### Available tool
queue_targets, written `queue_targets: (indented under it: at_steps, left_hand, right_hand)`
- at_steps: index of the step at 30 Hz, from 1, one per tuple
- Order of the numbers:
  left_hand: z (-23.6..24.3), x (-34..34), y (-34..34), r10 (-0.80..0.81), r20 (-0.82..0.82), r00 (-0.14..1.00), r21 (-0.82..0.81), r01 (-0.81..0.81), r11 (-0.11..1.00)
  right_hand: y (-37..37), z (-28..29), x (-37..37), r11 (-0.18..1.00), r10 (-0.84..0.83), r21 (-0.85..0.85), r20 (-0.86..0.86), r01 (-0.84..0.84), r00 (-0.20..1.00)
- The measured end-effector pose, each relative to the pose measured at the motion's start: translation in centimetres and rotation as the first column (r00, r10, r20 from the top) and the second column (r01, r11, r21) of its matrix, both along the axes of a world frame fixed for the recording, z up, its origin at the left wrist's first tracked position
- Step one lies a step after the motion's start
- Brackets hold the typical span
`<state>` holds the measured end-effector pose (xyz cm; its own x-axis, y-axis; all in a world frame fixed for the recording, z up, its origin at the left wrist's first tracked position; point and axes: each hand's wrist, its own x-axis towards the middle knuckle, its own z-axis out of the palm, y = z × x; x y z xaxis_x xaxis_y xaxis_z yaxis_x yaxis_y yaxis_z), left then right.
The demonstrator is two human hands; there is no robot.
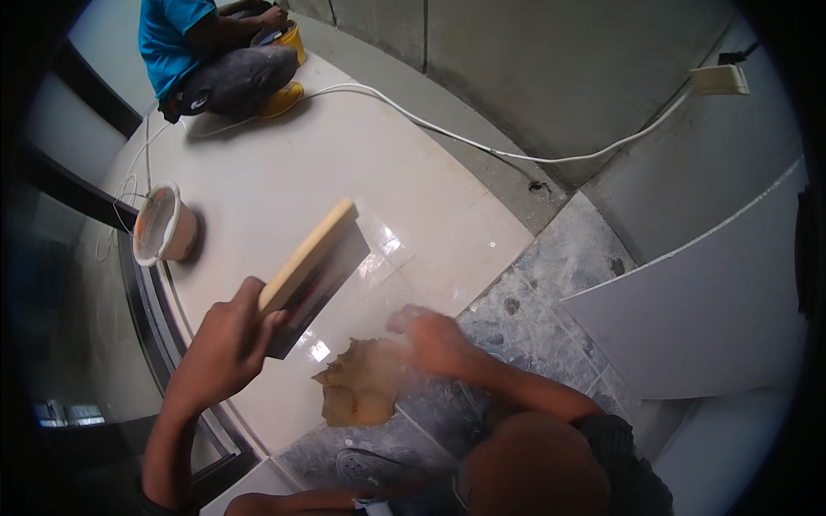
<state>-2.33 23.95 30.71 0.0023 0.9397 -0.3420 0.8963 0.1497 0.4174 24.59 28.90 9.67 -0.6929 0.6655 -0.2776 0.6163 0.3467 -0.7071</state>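
My left hand [225,340] is closed around the long wooden handle of a plastering trowel [337,268], which is raised over pale glossy floor tiles [284,198]. Its rectangular metal blade is tilted beneath the handle. Across from it, my right hand [430,340] is smeared by motion, so its fingers cannot be read. Just below that hand lies a ragged yellow-brown piece [357,387], perhaps sponge or cloth, where the pale tiles meet a grey, dusty floor [542,284]. Whether the hand touches it I cannot tell.
A bucket [168,225] stands by the dark frame at left. Farther back, a person in a blue shirt [176,39] squats beside a yellow bucket [292,41]. A white cable [533,159] runs to a socket box [719,80]. A large pale panel [697,301] is at right.
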Motion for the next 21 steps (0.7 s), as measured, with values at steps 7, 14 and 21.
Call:
queue_targets:
  at_steps: [7, 14, 21]
  left_hand:
    - [-14.6, 6.6, 0.5, -0.141, 0.058, 0.988, -0.121, 0.147, 0.982]
    - [-28.1, 17.5, -1.3, -0.393, -0.051, 0.918, 0.282, 0.39, 0.876]
    - [-31.5, 22.5, -1.7, -0.138, 0.063, 0.988, 0.231, 0.12, 0.965]
  right_hand:
    - [5.7, 4.6, 8.8, 0.839, -0.366, 0.377, -0.144, 0.393, 0.919]
    - [3.7, -4.0, 13.5, 0.874, -0.013, 0.461, 0.334, -0.151, 0.943]
    - [5.8, -7.2, 15.5, 0.863, 0.065, 0.471, 0.25, -0.18, 0.966]
